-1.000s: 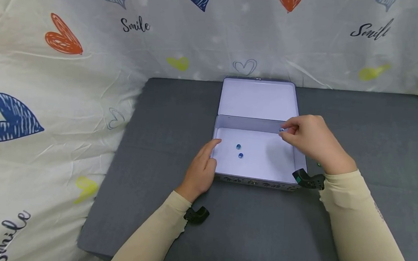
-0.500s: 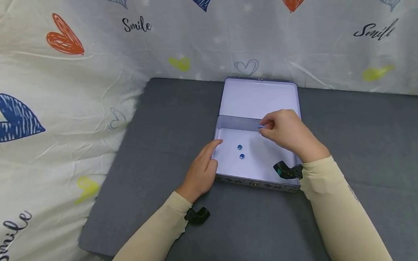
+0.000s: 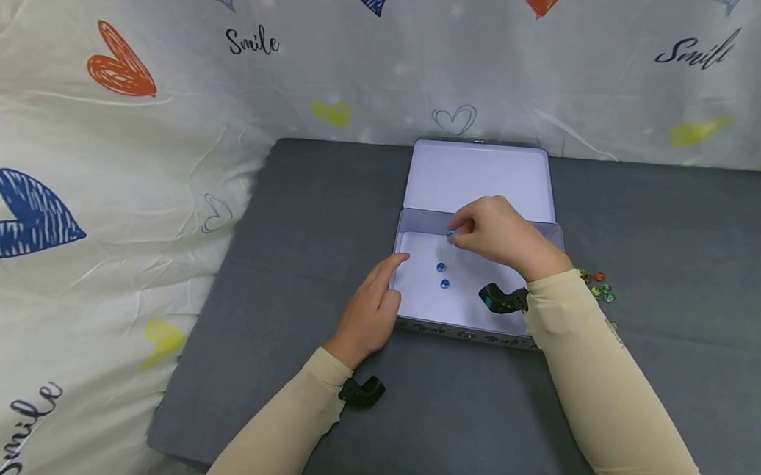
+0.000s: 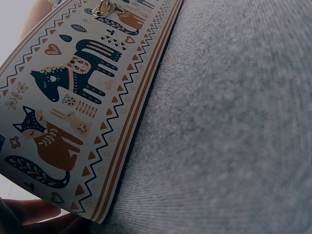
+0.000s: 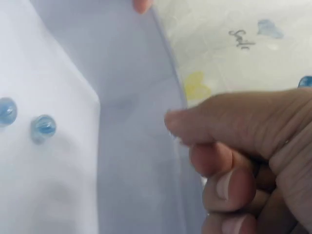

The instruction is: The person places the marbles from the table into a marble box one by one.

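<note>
A shallow tin box (image 3: 481, 314) with a pale inside lies with its lid (image 3: 480, 174) folded back. Two blue glass marbles (image 3: 442, 276) sit on its floor, left of the middle; the right wrist view shows these marbles (image 5: 45, 126) close up. Over the back left part of the box, my right hand (image 3: 503, 235) pinches a small blue marble (image 3: 450, 233) between thumb and fingers, the marble mostly hidden in the right wrist view. My left hand (image 3: 370, 310) rests at the box's left side, one extended finger reaching the rim. Animal patterns cover the box's outer front (image 4: 73, 83).
Several green, red and yellow marbles (image 3: 599, 286) lie on the grey tabletop (image 3: 697, 252) right of the box, partly behind the right sleeve (image 3: 602, 378). A pale curtain (image 3: 379, 68) printed with hearts hangs along the back and left table edges.
My right hand has moved left across the box with the blue marble. Loose coloured marbles right of the box have come into sight. The left hand stays at the box's side.
</note>
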Tool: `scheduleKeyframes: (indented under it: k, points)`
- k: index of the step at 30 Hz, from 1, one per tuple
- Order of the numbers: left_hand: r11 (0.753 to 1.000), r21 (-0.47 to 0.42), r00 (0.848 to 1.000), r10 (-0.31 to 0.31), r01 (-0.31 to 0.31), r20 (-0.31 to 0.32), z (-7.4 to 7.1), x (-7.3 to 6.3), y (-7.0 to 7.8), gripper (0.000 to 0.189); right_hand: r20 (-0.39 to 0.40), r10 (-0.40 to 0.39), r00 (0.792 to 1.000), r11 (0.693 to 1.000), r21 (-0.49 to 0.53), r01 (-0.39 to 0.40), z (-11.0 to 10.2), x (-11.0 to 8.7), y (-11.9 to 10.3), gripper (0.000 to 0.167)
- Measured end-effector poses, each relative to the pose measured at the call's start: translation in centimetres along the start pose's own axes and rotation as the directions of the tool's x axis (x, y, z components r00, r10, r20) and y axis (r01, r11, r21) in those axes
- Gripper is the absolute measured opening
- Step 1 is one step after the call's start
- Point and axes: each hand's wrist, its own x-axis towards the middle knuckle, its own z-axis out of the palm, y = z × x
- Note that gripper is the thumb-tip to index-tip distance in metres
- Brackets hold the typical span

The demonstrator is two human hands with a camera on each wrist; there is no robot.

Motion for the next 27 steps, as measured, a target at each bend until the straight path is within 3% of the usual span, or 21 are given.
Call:
scheduleKeyframes:
  k: [6, 13, 27]
  points:
    - [1.0, -0.005, 1.0, 0.013, -0.013, 0.008, 0.1, 0.0, -0.1, 0.062, 0.044, 0.036, 0.998, 0.999, 0.015, -0.036, 0.8, 0.2, 1.0, 0.012]
    - [0.999, -0.015, 1.0, 0.03, -0.03, 0.009, -0.1, 0.1, -0.2, 0.062, 0.17, 0.095, 0.981, 0.995, 0.017, -0.099, 1.6, 0.6, 1.8, 0.01]
    - [0.998, -0.023, 0.998, 0.059, -0.059, 0.009, -0.3, 0.1, -0.4, 0.061, 0.291, 0.091, 0.952, 0.996, -0.047, -0.081, 3.0, 1.0, 2.7, 0.008]
